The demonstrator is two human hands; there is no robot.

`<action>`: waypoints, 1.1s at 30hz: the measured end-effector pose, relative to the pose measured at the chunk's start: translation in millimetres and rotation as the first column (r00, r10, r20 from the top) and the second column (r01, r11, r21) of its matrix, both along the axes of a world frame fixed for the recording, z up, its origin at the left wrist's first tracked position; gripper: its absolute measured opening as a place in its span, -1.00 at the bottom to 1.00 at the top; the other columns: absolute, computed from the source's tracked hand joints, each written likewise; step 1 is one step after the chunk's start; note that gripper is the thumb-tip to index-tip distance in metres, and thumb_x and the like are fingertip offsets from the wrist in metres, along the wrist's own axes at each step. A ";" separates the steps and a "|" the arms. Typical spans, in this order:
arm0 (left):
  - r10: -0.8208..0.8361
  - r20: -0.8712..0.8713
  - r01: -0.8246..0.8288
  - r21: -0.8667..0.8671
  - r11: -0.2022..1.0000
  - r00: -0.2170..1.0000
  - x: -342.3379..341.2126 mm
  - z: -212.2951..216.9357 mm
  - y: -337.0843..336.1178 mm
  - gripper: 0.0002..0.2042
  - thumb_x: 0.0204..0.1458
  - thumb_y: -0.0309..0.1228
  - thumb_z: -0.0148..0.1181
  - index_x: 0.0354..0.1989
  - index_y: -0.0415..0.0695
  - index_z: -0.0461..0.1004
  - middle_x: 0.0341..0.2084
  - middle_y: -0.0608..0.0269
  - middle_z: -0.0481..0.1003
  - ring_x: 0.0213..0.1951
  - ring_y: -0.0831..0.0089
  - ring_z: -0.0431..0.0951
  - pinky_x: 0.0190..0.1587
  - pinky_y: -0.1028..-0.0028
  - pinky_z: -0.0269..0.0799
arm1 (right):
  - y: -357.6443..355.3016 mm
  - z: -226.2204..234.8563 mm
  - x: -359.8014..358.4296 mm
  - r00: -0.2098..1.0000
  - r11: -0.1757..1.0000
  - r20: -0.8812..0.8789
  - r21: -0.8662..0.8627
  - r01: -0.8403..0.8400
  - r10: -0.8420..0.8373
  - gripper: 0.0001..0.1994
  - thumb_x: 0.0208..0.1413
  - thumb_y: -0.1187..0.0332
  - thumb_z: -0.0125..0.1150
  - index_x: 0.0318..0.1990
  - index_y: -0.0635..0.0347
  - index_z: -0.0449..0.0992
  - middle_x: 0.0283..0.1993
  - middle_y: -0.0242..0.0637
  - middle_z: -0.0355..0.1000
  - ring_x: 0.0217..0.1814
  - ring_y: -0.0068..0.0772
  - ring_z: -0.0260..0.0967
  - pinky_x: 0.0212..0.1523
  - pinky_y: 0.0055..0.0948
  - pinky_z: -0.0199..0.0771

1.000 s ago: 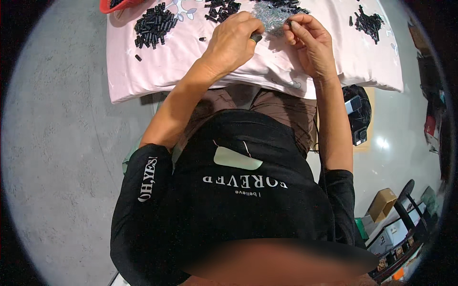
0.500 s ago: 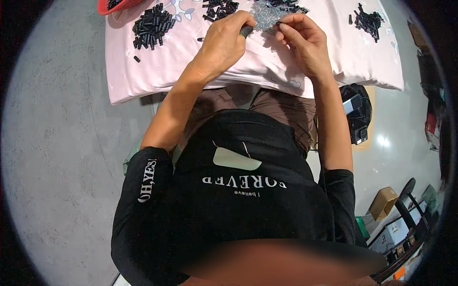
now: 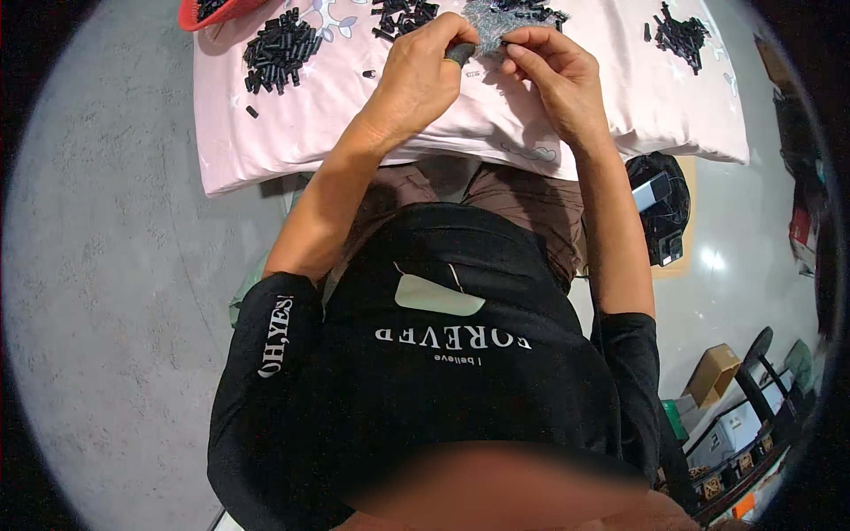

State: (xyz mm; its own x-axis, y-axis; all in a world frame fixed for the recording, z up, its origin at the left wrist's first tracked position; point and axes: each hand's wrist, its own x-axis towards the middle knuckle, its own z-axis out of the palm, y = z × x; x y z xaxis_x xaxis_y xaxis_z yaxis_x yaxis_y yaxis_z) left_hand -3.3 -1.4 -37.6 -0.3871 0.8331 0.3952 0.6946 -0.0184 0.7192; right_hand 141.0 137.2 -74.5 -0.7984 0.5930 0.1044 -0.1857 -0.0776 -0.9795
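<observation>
Little changed against the earlier frames: same pink cloth [image 3: 292, 150] spread over the work surface, same seated posture, both hands a touch higher toward the top edge and closer together than a second ago.

Across the cloth, largest first: a loose heap of small black tubes [image 3: 282, 49] at upper left; a grey glittery pile [image 3: 496, 19] at top centre, just beyond the fingertips, with more black pieces [image 3: 403, 16] beside it; a smaller cluster of black bits [image 3: 680, 31] at upper right, well apart from the hands. A red basket [image 3: 217, 11] cut off by the top edge at far left. On the floor to the right, a black bag [image 3: 660, 208] just beside the right forearm.

Left hand [image 3: 416, 75] curled, thumb and fingers pinching a small dark tube [image 3: 460, 55]. Right hand [image 3: 553, 75] with fingertips drawn together next to that tube, at the edge of the grey pile; whether anything sits between them, impossible to tell. Both hands partly covering the pile.
</observation>
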 end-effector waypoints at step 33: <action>0.091 -0.185 -0.126 -0.188 0.974 0.978 -23.7 0.8 -36.5 -0.77 -0.07 -0.68 0.01 -0.25 -0.22 0.53 -0.30 0.00 0.53 -0.18 -0.03 0.53 -0.08 0.19 0.43 | -4.7 7.6 2.6 0.999 0.998 0.036 0.039 -0.039 0.037 -0.86 0.29 0.46 0.18 -0.07 0.28 0.54 -0.30 -0.38 0.52 -0.31 -0.66 0.42 -0.28 -0.68 0.40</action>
State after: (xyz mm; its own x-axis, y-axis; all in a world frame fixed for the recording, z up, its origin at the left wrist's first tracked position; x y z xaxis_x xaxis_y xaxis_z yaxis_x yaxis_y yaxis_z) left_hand -27.0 -37.9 -36.8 -0.4195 0.8580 0.2964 0.7994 0.1945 0.5685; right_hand 143.6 132.5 -67.0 -0.8237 0.5583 0.0991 -0.1490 -0.0445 -0.9878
